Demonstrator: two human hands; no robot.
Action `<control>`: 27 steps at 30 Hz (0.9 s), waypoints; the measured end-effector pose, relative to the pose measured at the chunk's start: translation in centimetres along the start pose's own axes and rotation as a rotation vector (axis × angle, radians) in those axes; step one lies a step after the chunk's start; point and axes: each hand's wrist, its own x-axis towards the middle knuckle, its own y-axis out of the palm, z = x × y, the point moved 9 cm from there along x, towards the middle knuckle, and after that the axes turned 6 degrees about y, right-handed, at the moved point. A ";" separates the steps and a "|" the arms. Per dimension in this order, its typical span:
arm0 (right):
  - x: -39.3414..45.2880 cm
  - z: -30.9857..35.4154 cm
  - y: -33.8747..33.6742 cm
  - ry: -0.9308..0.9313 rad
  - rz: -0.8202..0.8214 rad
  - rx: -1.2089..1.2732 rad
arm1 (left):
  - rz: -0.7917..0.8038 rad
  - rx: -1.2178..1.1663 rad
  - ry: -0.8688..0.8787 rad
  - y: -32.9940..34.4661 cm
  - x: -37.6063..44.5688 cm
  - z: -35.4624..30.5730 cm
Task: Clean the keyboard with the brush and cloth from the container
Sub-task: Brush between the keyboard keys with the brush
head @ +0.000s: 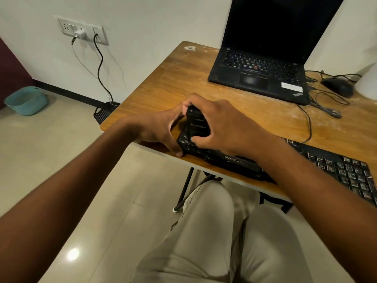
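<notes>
While the right hand (220,123) grips the brush (196,124) over the keyboard (336,166) left end, the board's long axis runs off to its right. Left hand (159,129) pinches that same end, thumb on the near corner. Sweep rightward, likely.

One head-worn camera looks forward and down, close over the wooden table (183,78) and the person's lap; its wide lens seems to bend the wall and floor edges.
</notes>
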 end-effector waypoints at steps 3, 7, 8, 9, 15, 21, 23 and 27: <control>-0.6 -0.7 -1.0 0.064 0.095 -0.149 | 0.014 -0.024 -0.007 -0.2 -0.1 0.4; 0.3 0.2 -1.7 0.045 -0.006 0.011 | 0.011 -0.039 0.010 0.0 0.0 -0.1; 0.6 0.7 -1.3 0.030 -0.042 0.091 | 0.023 -0.053 0.018 0.1 0.0 -0.2; 0.9 1.1 -0.7 0.020 -0.071 0.156 | 0.035 -0.070 0.030 0.2 0.0 -0.3; 0.2 0.0 0.8 0.036 -0.024 0.135 | 0.017 -0.047 0.064 0.1 -0.1 -0.6; -0.9 -0.7 -1.5 0.131 0.082 -0.053 | 0.002 0.008 -0.010 -0.3 0.1 0.7; -0.4 0.4 -1.9 0.070 -0.007 0.035 | 0.004 0.026 -0.003 -0.3 0.0 0.3; 0.6 1.5 0.1 0.018 -0.076 0.157 | 0.020 -0.007 0.022 0.0 -0.3 -0.5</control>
